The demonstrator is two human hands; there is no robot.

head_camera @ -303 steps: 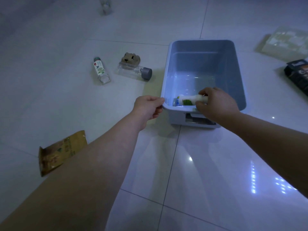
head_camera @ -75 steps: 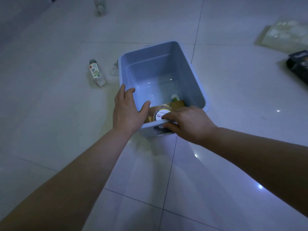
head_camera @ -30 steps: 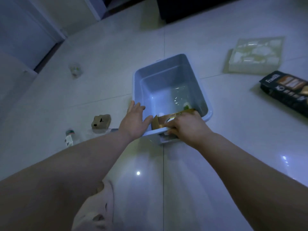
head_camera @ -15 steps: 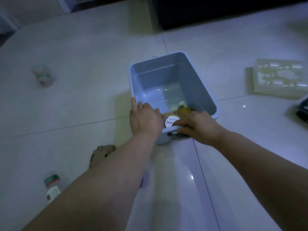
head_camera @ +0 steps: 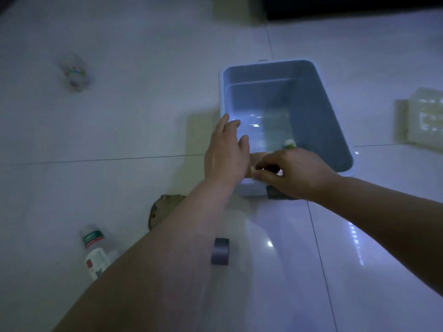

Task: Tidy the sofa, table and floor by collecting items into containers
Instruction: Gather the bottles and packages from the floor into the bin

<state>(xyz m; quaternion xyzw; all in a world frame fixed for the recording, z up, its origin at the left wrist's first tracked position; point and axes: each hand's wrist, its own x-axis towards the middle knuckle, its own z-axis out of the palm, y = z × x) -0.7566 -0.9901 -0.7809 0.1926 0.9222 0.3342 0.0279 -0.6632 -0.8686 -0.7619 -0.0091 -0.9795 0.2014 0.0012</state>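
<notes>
Now, blue bin (head_camera: 335, 121) on floor w/ little green-cap bottle (head_camera: 288, 143) inside, near front wall. Left hand (head_camera: 225, 152) flat on bin's rim, fingers spread, holding nothing. Right hand (head_camera: 292, 173) fingers pinched on tan packet (head_camera: 255, 161) at front rim.

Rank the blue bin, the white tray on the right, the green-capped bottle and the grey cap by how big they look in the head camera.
1. Blue bin
2. White tray, cut off by the frame edge, so its rank is unsure
3. Green-capped bottle
4. Grey cap
</notes>
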